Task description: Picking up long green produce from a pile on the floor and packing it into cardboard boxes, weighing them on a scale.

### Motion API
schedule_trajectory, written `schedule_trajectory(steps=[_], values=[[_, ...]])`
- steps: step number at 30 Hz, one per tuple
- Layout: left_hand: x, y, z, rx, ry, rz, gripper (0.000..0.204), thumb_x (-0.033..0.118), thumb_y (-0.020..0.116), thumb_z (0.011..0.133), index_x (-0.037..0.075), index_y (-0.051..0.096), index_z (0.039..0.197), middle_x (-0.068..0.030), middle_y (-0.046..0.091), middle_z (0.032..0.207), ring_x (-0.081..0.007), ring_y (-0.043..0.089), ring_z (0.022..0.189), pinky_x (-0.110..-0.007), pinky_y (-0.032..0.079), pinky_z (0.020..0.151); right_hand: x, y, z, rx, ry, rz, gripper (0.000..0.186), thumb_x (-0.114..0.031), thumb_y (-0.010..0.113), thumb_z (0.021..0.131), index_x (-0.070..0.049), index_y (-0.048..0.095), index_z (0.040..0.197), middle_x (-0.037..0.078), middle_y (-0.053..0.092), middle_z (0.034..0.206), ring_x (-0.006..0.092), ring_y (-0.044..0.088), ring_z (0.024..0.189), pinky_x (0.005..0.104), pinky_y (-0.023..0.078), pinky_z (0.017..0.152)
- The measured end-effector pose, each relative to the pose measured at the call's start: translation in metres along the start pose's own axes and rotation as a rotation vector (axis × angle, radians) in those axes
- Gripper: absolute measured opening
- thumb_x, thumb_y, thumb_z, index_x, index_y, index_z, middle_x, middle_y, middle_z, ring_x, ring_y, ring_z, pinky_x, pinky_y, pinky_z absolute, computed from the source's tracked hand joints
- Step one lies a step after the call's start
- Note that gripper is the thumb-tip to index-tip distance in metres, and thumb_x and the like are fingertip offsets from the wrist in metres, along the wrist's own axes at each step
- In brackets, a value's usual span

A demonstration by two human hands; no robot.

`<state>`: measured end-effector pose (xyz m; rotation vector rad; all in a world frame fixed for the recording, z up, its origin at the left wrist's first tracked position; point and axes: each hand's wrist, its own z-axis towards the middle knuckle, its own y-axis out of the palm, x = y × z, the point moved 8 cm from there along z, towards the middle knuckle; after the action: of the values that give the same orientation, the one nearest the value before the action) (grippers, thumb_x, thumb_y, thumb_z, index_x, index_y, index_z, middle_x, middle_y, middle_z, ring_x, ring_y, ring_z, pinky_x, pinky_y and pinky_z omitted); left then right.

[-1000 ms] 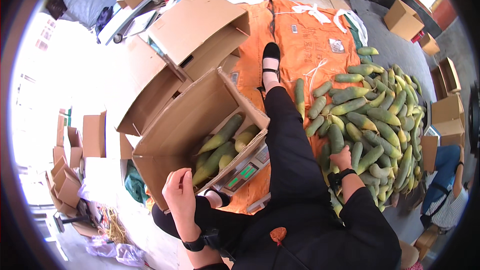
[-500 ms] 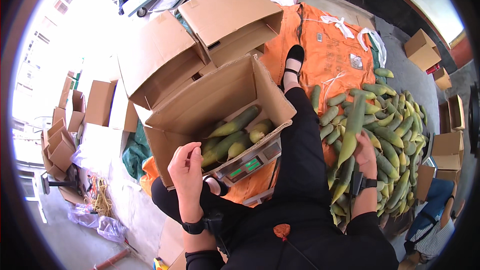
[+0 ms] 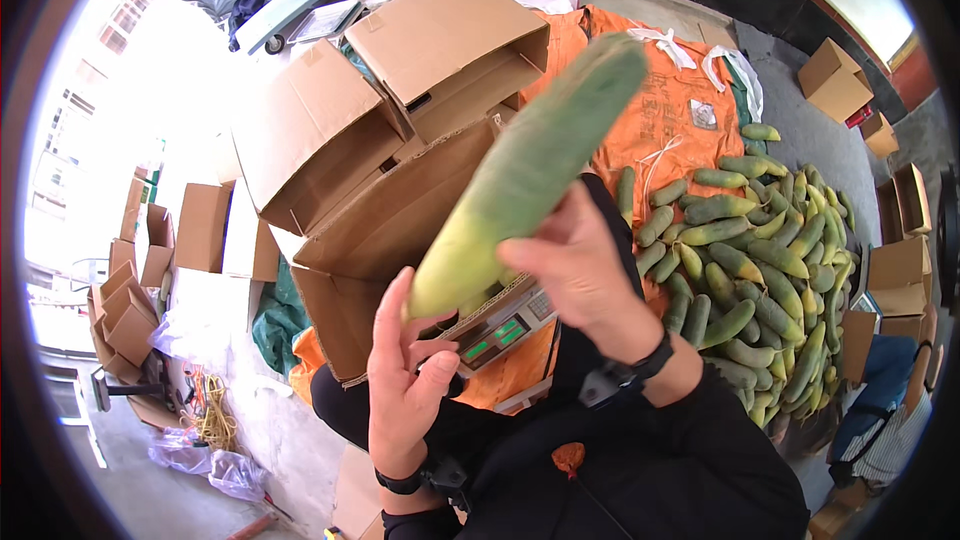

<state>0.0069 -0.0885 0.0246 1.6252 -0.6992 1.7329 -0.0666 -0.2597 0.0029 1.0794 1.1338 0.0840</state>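
A large green radish (image 3: 540, 165), dark green at the upper end and pale yellow-green at the lower, is held up slantwise in my right hand (image 3: 585, 275). My right thumb presses its near side and the fingers go behind it. At its pale tip, my left hand (image 3: 405, 370) has its fingers apart; whether they touch the radish I cannot tell. Below is an open cardboard box (image 3: 390, 200) on a scale (image 3: 505, 332) with a lit green display. The held radish hides most of the box's inside. To the right lies a big heap of green radishes (image 3: 765, 280).
Two empty cardboard boxes (image 3: 445, 40) lie on their sides beyond the open one. Orange sacking (image 3: 650, 130) spreads under and behind the heap. More cartons (image 3: 125, 310) stand at the left, with yellow cord (image 3: 215, 415). At the lower right another person (image 3: 885, 420) is partly visible.
My right hand has lifted the radish from the heap and brought it left, over the box. My left hand has opened out and moved to its pale end.
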Motion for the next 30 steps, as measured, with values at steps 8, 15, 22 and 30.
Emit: schedule_trajectory(steps=[8,15,22,30], values=[[0.003,-0.047,0.002,0.084,-0.054,0.634,0.058,0.002,0.07,0.076,0.0,0.053,0.131,-0.0134,0.065,0.11,-0.0213,0.064,0.099,-0.031,0.05,0.088,0.068,0.027,-0.016,-0.138,0.109,-0.116,0.079,-0.003,0.071,0.084,-0.005,0.023,0.146,0.009,0.048,0.131,0.0197,0.053,0.117,0.0344,0.047,0.097],[-0.02,-0.102,0.011,0.182,-0.102,0.492,0.039,0.016,0.063,0.088,-0.003,0.059,0.121,-0.0106,0.064,0.107,-0.0161,0.06,0.096,-0.028,0.048,0.083,0.037,0.015,-0.05,-0.385,0.409,-0.316,0.039,-0.005,0.054,0.097,0.0,0.048,0.136,0.015,0.064,0.116,0.017,0.066,0.102,0.026,0.053,0.081],[-0.072,-0.099,0.04,0.027,-0.319,0.908,0.036,0.019,0.068,0.084,0.001,0.064,0.115,-0.014,0.07,0.092,-0.0211,0.066,0.086,-0.031,0.049,0.083,-0.02,-0.138,-0.055,0.226,0.137,-0.324,0.017,-0.01,0.058,0.094,-0.003,0.064,0.109,0.007,0.069,0.092,0.012,0.066,0.078,0.0229,0.05,0.067],[-0.095,-0.12,0.047,0.023,-0.276,1.042,0.033,0.012,0.062,0.089,0.002,0.063,0.12,-0.0147,0.067,0.105,-0.0235,0.063,0.095,-0.032,0.048,0.087,-0.038,-0.331,-0.117,0.793,0.083,-0.656,0.017,-0.009,0.058,0.092,-0.004,0.064,0.108,0.003,0.068,0.09,0.0095,0.063,0.075,0.0216,0.047,0.063]])
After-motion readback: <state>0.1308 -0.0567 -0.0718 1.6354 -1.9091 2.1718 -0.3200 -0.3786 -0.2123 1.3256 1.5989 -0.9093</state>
